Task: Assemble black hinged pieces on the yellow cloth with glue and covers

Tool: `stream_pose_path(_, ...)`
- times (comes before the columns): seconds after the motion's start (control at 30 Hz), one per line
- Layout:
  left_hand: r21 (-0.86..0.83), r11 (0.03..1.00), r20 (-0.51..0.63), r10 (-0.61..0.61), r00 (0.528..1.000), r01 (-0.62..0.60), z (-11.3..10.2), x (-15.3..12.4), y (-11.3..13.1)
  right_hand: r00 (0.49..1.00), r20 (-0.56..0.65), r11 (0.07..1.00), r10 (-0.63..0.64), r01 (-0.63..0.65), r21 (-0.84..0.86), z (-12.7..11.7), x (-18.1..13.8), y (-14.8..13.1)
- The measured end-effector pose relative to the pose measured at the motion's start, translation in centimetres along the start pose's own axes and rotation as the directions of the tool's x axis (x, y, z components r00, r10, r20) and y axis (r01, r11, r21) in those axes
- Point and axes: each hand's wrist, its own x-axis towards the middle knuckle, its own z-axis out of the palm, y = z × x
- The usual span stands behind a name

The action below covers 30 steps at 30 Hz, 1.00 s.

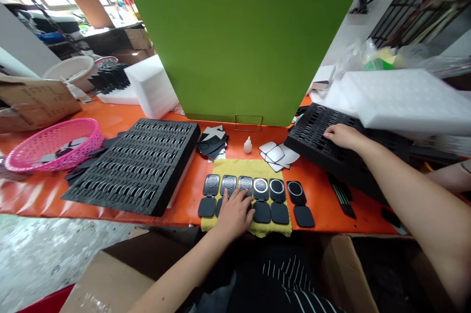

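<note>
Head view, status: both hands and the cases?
Left hand flat on the row of cases. Right hand resting on right foam tray. Small bottle behind, untouched.

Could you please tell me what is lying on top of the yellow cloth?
Open black cases in a row, with the left hand resting on them. The hand hides parts of two cases.

Compacts (261, 186) on cloth (253, 167), bottle (248, 145) behind

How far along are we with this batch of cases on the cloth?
Done: six open cases lie in a row, the left three with gridded inserts. In hand: left hand rests on the row, right hand on the right foam tray. Left: three cases show only rings.
</note>
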Motion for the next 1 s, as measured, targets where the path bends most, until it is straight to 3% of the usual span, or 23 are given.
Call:
stream_pose_path(0.07, -0.004, 1.0, 0.002, -0.022, 1.0, 0.022, 0.2, -0.4, -0.4, 1.0, -0.004, 1.0, 0.017, -0.017, 0.026, 0.0, -0.4, 0.2)
stream_pose_path(0.13, -0.008, 0.999, -0.001, -0.041, 0.999, 0.041, 0.4, -0.7, -0.8, 0.981, -0.18, 0.996, 0.073, -0.065, 0.053, -0.4, -1.6, -0.3)
stream_pose_path(0.17, -0.009, 0.999, -0.003, -0.051, 0.999, 0.051, 0.5, -0.8, -0.9, 0.94, -0.322, 0.992, 0.113, -0.09, 0.086, -0.5, -2.5, -1.0)
stream_pose_path(0.23, -0.009, 0.997, -0.004, -0.071, 0.997, 0.071, 0.6, -0.9, -1.1, 0.791, -0.587, 0.979, 0.174, -0.075, 0.19, -0.3, -4.8, -3.7)
stream_pose_path(0.27, -0.006, 0.997, -0.003, -0.08, 0.997, 0.08, 0.7, -1.0, -1.2, 0.774, -0.615, 0.973, 0.15, -0.005, 0.231, 0.2, -6.0, -5.7)
stream_pose_path(0.33, 0.0, 0.996, 0.0, -0.085, 0.996, 0.085, 0.7, -0.9, -1.2, 0.869, -0.494, 0.926, 0.022, 0.168, 0.338, 2.1, -8.3, -10.6)
stream_pose_path(0.37, 0.005, 0.997, 0.001, -0.082, 0.997, 0.081, 0.7, -0.8, -1.2, 0.925, -0.37, 0.889, -0.091, 0.242, 0.388, 3.4, -9.3, -13.2)
stream_pose_path(0.4, 0.012, 0.997, 0.002, -0.076, 0.997, 0.076, 0.7, -0.7, -1.2, 0.948, -0.258, 0.868, -0.185, 0.281, 0.409, 4.9, -10.1, -15.8)
stream_pose_path(0.47, 0.032, 0.997, 0.003, -0.063, 0.998, 0.063, 0.8, -0.6, -1.2, 0.949, -0.116, 0.87, -0.294, 0.316, 0.379, 7.9, -11.1, -20.2)
stream_pose_path(0.53, 0.05, 0.997, 0.003, -0.053, 0.999, 0.053, 0.9, -0.5, -1.2, 0.946, -0.049, 0.888, -0.321, 0.319, 0.331, 10.2, -11.4, -23.0)
stream_pose_path(0.7, 0.059, 0.997, 0.013, -0.04, 0.999, 0.039, 1.2, -0.4, -1.6, 0.941, -0.025, 0.908, -0.337, 0.332, 0.256, 12.1, -11.3, -24.8)
stream_pose_path(0.9, 0.064, 0.998, 0.0, -0.021, 1.0, 0.02, 1.2, 0.1, -1.8, 0.936, -0.025, 0.915, -0.352, 0.35, 0.198, 12.0, -11.1, -24.8)
stream_pose_path(1.0, 0.068, 0.998, 0.006, -0.018, 1.0, 0.018, 1.1, 0.5, -1.9, 0.937, -0.085, 0.914, -0.339, 0.35, 0.207, 11.0, -11.4, -23.9)
